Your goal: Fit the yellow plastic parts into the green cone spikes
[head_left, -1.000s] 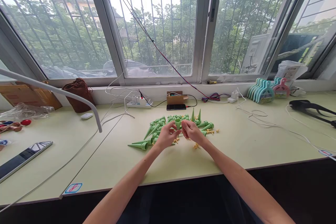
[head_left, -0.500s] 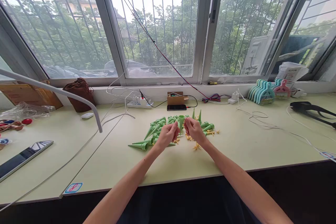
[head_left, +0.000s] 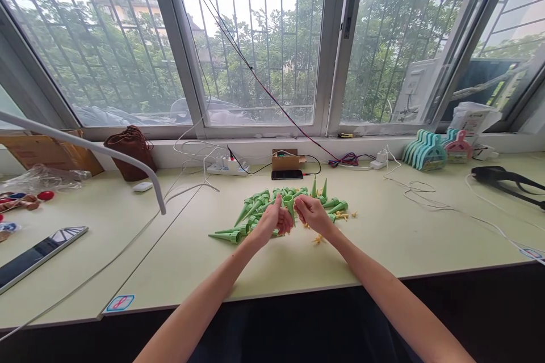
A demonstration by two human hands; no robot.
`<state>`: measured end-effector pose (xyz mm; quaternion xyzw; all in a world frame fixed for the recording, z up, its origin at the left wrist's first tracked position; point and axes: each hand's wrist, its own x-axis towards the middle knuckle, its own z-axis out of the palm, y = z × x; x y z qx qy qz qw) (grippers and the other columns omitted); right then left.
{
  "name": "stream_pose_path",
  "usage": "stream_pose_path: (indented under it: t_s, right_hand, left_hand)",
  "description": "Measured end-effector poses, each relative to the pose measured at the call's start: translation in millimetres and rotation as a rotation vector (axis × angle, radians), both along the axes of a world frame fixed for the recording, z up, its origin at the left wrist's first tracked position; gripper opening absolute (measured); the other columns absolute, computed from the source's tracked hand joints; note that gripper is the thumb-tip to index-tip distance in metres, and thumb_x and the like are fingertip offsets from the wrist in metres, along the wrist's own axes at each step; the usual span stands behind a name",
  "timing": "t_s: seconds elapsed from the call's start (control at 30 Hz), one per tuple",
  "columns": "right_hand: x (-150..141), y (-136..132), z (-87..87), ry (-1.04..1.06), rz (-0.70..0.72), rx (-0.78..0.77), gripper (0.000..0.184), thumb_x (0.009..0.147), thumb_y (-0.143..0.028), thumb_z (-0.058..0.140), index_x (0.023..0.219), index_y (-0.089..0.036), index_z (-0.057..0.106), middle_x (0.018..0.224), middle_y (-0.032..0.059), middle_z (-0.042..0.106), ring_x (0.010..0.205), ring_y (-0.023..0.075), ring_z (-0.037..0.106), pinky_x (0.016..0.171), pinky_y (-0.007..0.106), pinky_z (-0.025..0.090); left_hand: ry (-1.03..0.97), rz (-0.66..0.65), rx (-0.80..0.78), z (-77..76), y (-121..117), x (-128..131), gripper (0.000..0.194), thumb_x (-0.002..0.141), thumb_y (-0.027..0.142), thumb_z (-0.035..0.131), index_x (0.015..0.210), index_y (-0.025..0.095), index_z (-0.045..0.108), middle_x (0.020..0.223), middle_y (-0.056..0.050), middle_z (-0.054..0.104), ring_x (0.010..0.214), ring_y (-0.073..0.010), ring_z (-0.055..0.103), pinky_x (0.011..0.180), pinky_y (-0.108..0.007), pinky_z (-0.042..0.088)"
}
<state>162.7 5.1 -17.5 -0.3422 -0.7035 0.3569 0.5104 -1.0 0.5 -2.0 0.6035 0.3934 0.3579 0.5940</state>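
My left hand [head_left: 273, 221] is closed around a green plastic watering spike [head_left: 288, 202], its wide mouth facing up and its lower part partly hidden by the fingers. My right hand [head_left: 313, 214] is pinched close against the spike's right side; whatever lies between its fingertips is too small to make out. A heap of similar green spikes [head_left: 255, 204] spreads behind and to the left of my hands. Small yellow plastic pieces [head_left: 318, 239] lie scattered on the table, below and to the right of the right hand.
At the back stand a small brown box [head_left: 285, 162] and a black phone [head_left: 286, 174]. A power strip [head_left: 228, 167] sits left of them. Teal clips [head_left: 426, 150] are at the right rear, a tablet [head_left: 40, 258] at the left. A grey curved arm [head_left: 106, 150] crosses the left side.
The held spike has shifted slightly left and down and leans more. My left hand has turned, thumb pointing upward; my right hand has moved slightly left with it.
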Motion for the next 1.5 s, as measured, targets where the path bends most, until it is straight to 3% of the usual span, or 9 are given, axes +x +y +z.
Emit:
stream_pose_path:
  t_s: [0.23, 0.53, 0.9, 1.37, 1.5]
  right_hand:
    - [0.1, -0.4, -0.5, -0.009, 0.038, 0.022, 0.043, 0.094, -0.053, 0.040, 0.066, -0.020, 0.041, 0.050, -0.0049, 0.042, 0.041, 0.0087, 0.038, 0.042, 0.023, 0.031]
    - [1.6, 1.4, -2.2, 0.002, 0.060, 0.024, 0.042, 0.094, -0.053, 0.039, 0.068, -0.021, 0.040, 0.049, -0.0054, 0.044, 0.039, 0.0084, 0.039, 0.040, 0.022, 0.031]
    - [3.4, 4.4, -3.3, -0.001, 0.086, 0.007, 0.041, 0.094, -0.054, 0.038, 0.070, -0.021, 0.039, 0.049, -0.0061, 0.044, 0.039, 0.0086, 0.041, 0.040, 0.022, 0.032]
    - [5.2, 4.1, -1.7, -0.006, 0.094, -0.023, 0.042, 0.093, -0.055, 0.040, 0.067, -0.022, 0.038, 0.047, -0.0058, 0.043, 0.036, 0.0094, 0.040, 0.038, 0.023, 0.031]
    - [6.1, 4.7, -2.3, -0.024, 0.083, -0.043, 0.043, 0.092, -0.056, 0.040, 0.066, -0.022, 0.038, 0.045, -0.0060, 0.041, 0.036, 0.0097, 0.039, 0.037, 0.023, 0.030]
  left_hand:
    - [0.038, 0.007, -0.057, 5.5, -3.2, -0.1, 0.082, 0.081, 0.077, 0.025, 0.049, 0.011, 0.062, 0.045, -0.010, 0.057, 0.034, -0.0087, 0.042, 0.037, -0.022, 0.028]
    - [0.024, -0.082, -0.071, 6.9, -4.2, -1.9, 0.084, 0.081, 0.077, 0.024, 0.060, 0.009, 0.067, 0.053, -0.011, 0.062, 0.038, -0.0091, 0.044, 0.042, -0.023, 0.030]
    - [-0.034, -0.147, -0.064, 12.4, -9.8, -1.4, 0.082, 0.080, 0.077, 0.027, 0.076, 0.008, 0.072, 0.078, -0.015, 0.070, 0.044, -0.0095, 0.045, 0.047, -0.025, 0.033]
    - [-0.047, -0.068, -0.035, 4.4, -4.7, -2.0, 0.069, 0.078, 0.073, 0.043, 0.080, 0.009, 0.069, 0.078, -0.011, 0.067, 0.045, -0.0083, 0.049, 0.045, -0.024, 0.036]
    - [-0.033, -0.058, -0.007, 3.1, -4.2, -2.3, 0.063, 0.077, 0.071, 0.048, 0.077, 0.009, 0.064, 0.066, -0.008, 0.063, 0.045, -0.0090, 0.048, 0.045, -0.024, 0.037]
